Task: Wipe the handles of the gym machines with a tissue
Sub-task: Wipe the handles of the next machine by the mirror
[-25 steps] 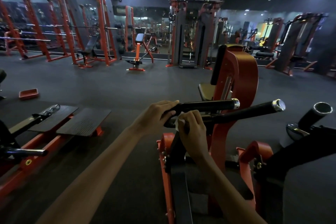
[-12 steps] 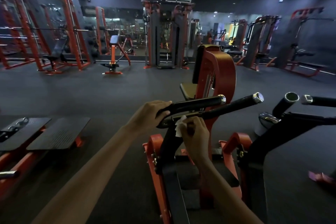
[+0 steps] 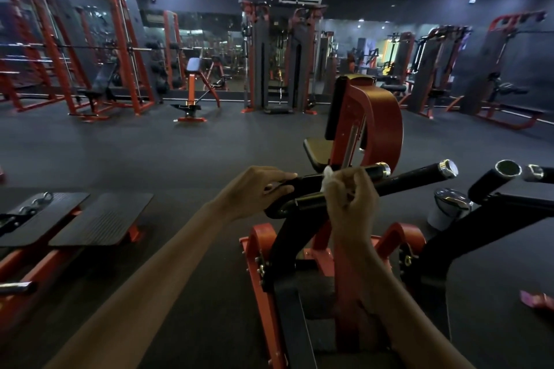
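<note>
Under right grip [image 3: 350, 204], tissue [image 3: 327, 177] against handle [image 3: 371, 172].

Matt black handle [image 3: 353, 178], shiny metal end cap [image 3: 384, 169], white paper tissue [image 3: 327, 174].

Your tissue [image 3: 327, 176]: white, crumpled, centre frame | your handles [image 3: 371, 172]: black grips, chrome caps, angled toward the right edge
</note>
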Demonstrator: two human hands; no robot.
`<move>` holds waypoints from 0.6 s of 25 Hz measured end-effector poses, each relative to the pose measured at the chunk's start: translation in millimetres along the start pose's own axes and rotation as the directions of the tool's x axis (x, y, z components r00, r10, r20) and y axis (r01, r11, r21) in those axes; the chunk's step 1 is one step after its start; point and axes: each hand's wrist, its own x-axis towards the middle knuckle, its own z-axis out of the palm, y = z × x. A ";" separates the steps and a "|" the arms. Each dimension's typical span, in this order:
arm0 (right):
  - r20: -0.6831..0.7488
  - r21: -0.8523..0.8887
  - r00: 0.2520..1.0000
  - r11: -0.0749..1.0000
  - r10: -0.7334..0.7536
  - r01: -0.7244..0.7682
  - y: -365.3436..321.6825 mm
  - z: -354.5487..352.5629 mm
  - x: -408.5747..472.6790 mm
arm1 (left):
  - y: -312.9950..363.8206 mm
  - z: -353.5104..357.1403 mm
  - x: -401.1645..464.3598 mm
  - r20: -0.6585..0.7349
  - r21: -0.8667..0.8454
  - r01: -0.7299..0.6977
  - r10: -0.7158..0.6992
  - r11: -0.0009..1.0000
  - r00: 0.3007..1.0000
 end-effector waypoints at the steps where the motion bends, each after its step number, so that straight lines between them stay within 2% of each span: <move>1: 0.003 -0.033 1.000 0.999 -0.016 0.016 -4.3 1.6 15.2 | -3.5 -2.5 1.5 0.002 -0.024 0.013 -0.013 1.000 1.000; 4: 0.046 -0.150 0.990 0.979 -0.133 0.139 -13.7 10.6 46.1 | -17.1 -7.5 5.7 0.005 0.003 0.026 -0.026 1.000 1.000; 6: 0.097 -0.198 0.984 0.966 -0.147 0.164 -15.7 17.6 55.0 | -29.2 -9.7 5.8 -0.027 0.010 0.029 -0.029 1.000 0.999; 10: 0.167 -0.325 0.985 0.941 -0.045 0.098 -19.9 34.9 62.7 | -58.4 -11.7 1.0 -0.027 0.022 -0.001 0.002 1.000 1.000; 15: 0.326 -0.632 0.939 0.764 0.113 0.127 -36.8 90.8 85.2 | -111.7 -36.6 2.4 -0.050 -0.074 0.040 -0.044 0.996 0.998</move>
